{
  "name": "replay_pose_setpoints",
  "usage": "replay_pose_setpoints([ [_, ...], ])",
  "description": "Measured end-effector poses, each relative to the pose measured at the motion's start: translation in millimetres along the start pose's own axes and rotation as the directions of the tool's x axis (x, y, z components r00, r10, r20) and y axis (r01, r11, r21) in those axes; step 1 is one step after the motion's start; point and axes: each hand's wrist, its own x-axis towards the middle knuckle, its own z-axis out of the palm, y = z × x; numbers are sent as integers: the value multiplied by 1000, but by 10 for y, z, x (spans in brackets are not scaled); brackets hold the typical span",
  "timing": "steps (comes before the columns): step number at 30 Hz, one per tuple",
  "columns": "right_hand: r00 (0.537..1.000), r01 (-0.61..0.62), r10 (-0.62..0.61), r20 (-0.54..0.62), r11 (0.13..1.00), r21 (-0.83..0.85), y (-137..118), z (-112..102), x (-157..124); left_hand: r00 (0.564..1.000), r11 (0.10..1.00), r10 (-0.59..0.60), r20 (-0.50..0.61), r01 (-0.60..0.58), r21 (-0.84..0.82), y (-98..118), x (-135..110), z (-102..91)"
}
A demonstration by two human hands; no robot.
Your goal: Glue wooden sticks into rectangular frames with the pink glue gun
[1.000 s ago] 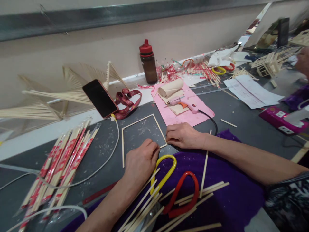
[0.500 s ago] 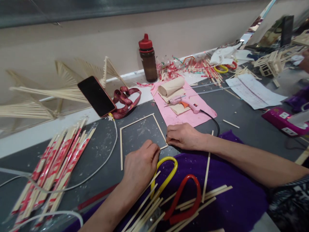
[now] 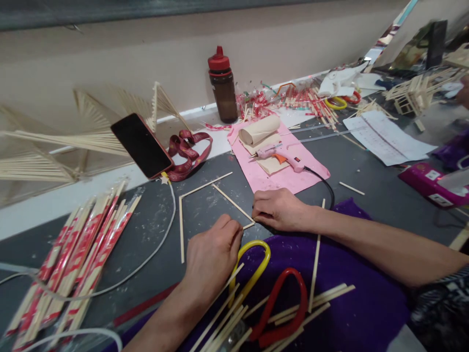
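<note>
Grey surface (image 3: 388,200); nearer than the pink glue gun (image 3: 287,155), left hand (image 3: 215,247) pinches a short stick (image 3: 248,226); right hand (image 3: 275,210) curls where that meets a long stick (image 3: 233,203), seemingly steadying the corner, its hold unclear.

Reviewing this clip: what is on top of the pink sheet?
On the pink sheet are a pink glue gun, a brown roll and flat brown paper, partly covered by both. Whatever lies beneath the sheet is hidden.
</note>
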Motion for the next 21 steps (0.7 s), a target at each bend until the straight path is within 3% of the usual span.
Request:
replay_pose_setpoints([
  [5,998,0,-2,-55,999,-37,-33,-15,-46,1000,1000,11,-13,-11,-14,-14,-17,11],
  [11,985,-17,5,-172,998,-67,-110,-228,-23,999,999,2,-39,-4,-51,-16,-35,-2],
  [21,983,-115,100,-153,989,-94,-79,-381,34,995,997,-61,-76,58,-46,-258,-61,-172],
])
